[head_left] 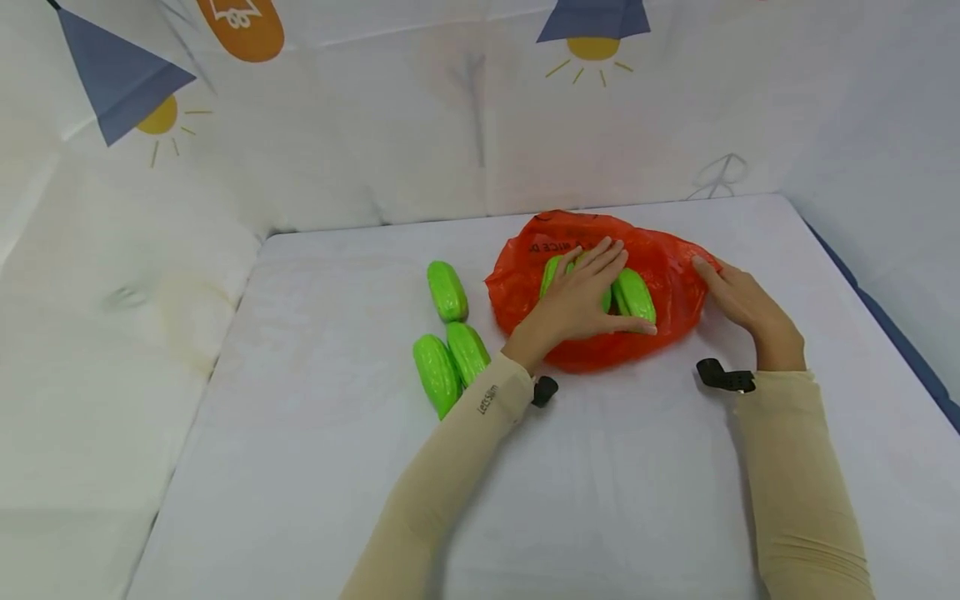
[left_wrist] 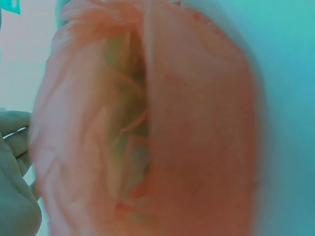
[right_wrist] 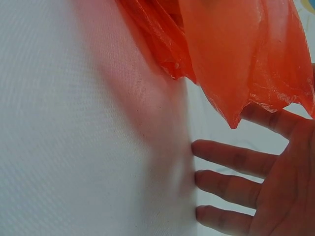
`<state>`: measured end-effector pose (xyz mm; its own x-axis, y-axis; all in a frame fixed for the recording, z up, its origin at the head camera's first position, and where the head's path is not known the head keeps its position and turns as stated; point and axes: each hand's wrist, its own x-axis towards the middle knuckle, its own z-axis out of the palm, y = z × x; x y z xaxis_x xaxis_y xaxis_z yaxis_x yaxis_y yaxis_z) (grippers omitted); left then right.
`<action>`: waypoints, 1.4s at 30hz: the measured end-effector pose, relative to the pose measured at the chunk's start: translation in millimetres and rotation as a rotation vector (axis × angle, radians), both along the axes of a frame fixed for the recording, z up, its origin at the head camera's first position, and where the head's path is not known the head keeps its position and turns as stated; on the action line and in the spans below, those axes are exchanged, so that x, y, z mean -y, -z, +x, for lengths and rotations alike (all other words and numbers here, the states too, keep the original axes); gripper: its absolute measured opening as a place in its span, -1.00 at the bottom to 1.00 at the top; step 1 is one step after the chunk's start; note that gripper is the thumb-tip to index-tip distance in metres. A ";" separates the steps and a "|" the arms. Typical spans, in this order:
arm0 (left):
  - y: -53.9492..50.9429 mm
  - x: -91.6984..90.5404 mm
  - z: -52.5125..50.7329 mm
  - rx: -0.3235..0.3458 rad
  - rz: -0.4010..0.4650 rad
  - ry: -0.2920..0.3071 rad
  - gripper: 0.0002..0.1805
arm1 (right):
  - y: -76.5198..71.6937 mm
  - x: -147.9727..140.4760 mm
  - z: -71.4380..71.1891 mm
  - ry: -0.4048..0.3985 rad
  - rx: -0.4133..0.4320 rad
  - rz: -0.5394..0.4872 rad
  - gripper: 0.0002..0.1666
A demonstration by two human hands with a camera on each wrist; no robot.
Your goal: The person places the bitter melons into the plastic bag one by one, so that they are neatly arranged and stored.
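Note:
A red plastic bag lies spread on the table, with bright green, ribbed oblong pieces in its mouth. Over them my left hand lies with fingers straight and spread, partly hiding them. At the bag's right edge, my right hand pinches the plastic, thumb on top. The right wrist view shows this hand's lower fingers straight and apart, below the hanging bag edge; its thumb is hidden. Seen from the left wrist, the bag fills most of the picture, with part of the left hand beside it.
Three more green pieces lie on the white table left of the bag, close to the left forearm. A printed white sheet hangs behind the table's back edge. Dark wrist cameras sit at the cuffs.

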<state>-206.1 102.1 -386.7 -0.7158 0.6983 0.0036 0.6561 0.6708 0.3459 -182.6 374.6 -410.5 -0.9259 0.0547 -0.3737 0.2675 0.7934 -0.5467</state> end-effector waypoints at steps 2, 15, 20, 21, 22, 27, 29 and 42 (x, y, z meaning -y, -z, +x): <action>-4.7 3.8 1.2 -0.009 0.004 -0.002 0.21 | 0.5 -0.4 0.0 0.000 0.005 -0.001 0.16; -19.9 41.4 17.6 -0.094 0.118 -0.014 0.20 | 0.5 -2.5 -1.6 0.007 0.020 -0.009 0.16; -19.6 48.3 14.6 -0.086 0.121 -0.028 0.20 | 0.1 -1.5 -1.3 0.014 0.026 -0.018 0.18; -20.2 49.9 13.9 -0.086 0.123 -0.032 0.20 | 0.1 -1.6 -1.0 0.016 0.031 -0.020 0.18; -20.6 51.7 13.1 -0.086 0.124 -0.038 0.20 | -0.2 -1.6 -0.6 0.017 0.034 -0.020 0.19; -19.5 65.2 9.6 -0.091 0.138 -0.071 0.20 | -1.1 -1.6 -0.1 0.019 0.050 -0.024 0.19; -18.9 71.8 8.6 -0.098 0.154 -0.078 0.20 | -0.7 -1.8 0.0 0.022 0.055 -0.025 0.19; -18.2 115.3 7.1 -0.153 0.241 -0.121 0.22 | 0.1 -0.6 -0.6 0.021 0.044 -0.021 0.20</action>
